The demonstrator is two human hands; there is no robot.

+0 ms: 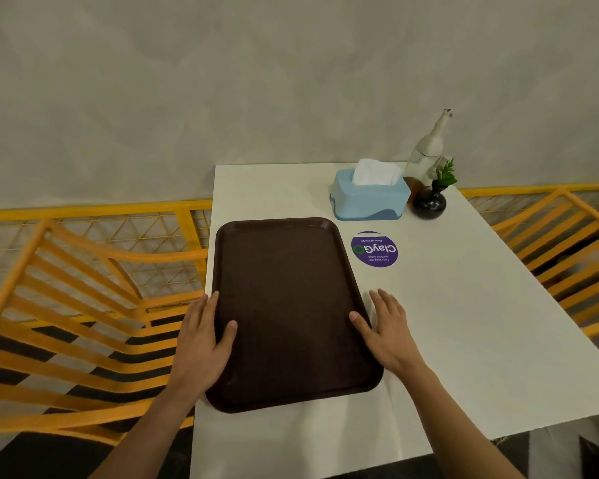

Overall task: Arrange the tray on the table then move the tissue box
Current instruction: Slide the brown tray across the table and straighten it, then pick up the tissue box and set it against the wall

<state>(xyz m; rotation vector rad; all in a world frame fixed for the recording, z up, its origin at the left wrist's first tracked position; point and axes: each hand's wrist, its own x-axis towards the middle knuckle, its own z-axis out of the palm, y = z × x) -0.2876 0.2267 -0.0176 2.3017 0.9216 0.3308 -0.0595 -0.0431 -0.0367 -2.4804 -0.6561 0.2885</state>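
We read "ClayGo" in white on the round purple sticker (375, 251), its "o" ringed in green (the print is upside down to us, and the smaller lines above and below it are too fine to read). The sticker lies flat on the white table (464, 323), just right of the tray's far right corner and just in front of the box.

The brown tray (287, 305) lies flat along the table's left edge, its long side running away from us; its left rim sits at that edge or barely over it. Our left hand (201, 337) is laid open on the left rim, thumb on the tray floor and fingers out past the rim. Our right hand (389, 328) is open too, thumb touching the right rim, fingers spread on the table beside it. Neither hand grips anything.

The blue tissue box (369, 198) stands near the far edge, right of centre, white tissue standing out of its top. Just right of it, touching or nearly so, are a dark round vase (429, 202) with a green sprig and a pale bottle (426, 153) at the far right corner.

Bare table runs along the right side and the near edge. Yellow slatted chairs (83, 288) flank both sides.
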